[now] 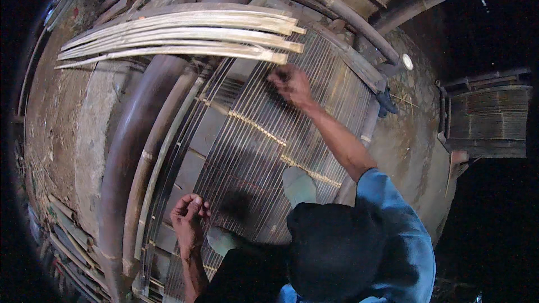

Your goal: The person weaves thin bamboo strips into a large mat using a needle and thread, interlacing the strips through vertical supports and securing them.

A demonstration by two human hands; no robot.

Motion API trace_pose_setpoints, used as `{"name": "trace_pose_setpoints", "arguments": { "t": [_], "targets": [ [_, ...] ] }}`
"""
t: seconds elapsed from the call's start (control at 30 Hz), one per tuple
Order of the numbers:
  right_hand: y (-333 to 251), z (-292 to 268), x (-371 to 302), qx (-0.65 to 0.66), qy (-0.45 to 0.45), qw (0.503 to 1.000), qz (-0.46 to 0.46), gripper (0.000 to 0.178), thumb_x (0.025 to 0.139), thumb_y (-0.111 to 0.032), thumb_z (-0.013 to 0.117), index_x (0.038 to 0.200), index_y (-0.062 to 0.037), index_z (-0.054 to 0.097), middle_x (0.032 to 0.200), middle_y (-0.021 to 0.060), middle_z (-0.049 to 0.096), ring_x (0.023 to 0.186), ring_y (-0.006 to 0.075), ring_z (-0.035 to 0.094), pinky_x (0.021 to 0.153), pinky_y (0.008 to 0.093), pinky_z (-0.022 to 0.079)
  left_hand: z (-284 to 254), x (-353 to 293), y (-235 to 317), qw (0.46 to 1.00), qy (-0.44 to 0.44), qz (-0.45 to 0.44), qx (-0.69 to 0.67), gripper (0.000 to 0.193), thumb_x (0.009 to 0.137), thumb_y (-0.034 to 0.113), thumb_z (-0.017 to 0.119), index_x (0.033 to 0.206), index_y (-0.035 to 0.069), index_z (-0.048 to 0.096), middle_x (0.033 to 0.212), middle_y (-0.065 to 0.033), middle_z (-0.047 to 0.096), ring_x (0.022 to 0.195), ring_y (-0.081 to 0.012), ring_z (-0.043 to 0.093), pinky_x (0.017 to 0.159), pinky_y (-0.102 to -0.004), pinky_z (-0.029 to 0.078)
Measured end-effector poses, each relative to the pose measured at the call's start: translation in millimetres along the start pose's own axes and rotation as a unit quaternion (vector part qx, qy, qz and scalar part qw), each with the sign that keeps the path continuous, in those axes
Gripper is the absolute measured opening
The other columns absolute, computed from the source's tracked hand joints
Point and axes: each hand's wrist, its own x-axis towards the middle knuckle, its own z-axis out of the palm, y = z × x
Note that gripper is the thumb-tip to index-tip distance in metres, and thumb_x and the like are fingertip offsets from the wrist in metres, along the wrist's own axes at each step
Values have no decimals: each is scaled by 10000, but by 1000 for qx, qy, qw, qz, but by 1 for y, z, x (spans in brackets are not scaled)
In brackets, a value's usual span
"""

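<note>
My left hand [190, 217] is raised above the left part of a slatted bamboo platform [247, 160]. Its fingers are curled and the thumb presses against them; whatever they may hold is too small to make out. Farther off, my right hand [291, 85] hangs over the far part of the slats, fingers bent inward and a little blurred, so anything in them stays hidden. Just beyond it are the squared ends of several pale split bamboo strips [185, 35], which lie side by side and reach to the left. The right hand appears apart from them.
Thick round poles [137, 134] run along the platform's left side. My feet, in grey-green footwear [298, 186], rest on the slats. Dark shoes [386, 102] stand by the right edge. Bamboo pieces [73, 230] lie at lower left, and a woven bamboo panel [489, 120] stands at far right.
</note>
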Motion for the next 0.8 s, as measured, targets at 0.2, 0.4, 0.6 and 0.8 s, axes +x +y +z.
{"name": "trace_pose_setpoints", "arguments": {
  "t": [0.2, 0.4, 0.6, 0.8],
  "targets": [
    [63, 15, 58, -177, -27, 982, 52, 410, 807, -446, 752, 982, -75, 751, 1001, 187, 651, 1066, 356, 615, 889, 488, 509, 27, 20, 49, 985, -61, 42, 156, 86, 917, 95, 693, 894, 13, 677, 760, -41, 656, 656, -114, 600, 600, -249, 459],
    [72, 36, 63, -287, 18, 957, -31, 234, 853, -187, 633, 993, -2, 664, 1019, 176, 644, 1020, 349, 626, 840, 454, 540, 68, 27, 115, 964, -114, 25, 241, 64, 914, 79, 693, 892, 26, 665, 823, -45, 678, 738, -109, 634, 654, -256, 488],
    [102, 18, 42, -237, 47, 970, -19, 213, 918, -184, 582, 948, 26, 603, 958, 211, 646, 892, 396, 639, 775, 471, 536, 100, 27, 151, 901, -158, 17, 403, 121, 916, 120, 707, 928, 25, 633, 886, -46, 676, 785, -149, 655, 711, -274, 521],
    [108, -13, 9, -48, 88, 995, 4, 215, 931, -237, 658, 908, -25, 635, 805, 171, 640, 728, 389, 645, 656, 452, 522, 155, 93, 90, 928, -176, 148, 291, 175, 918, 157, 692, 925, -17, 683, 796, -48, 686, 746, -131, 627, 704, -284, 497]
  ]
}}
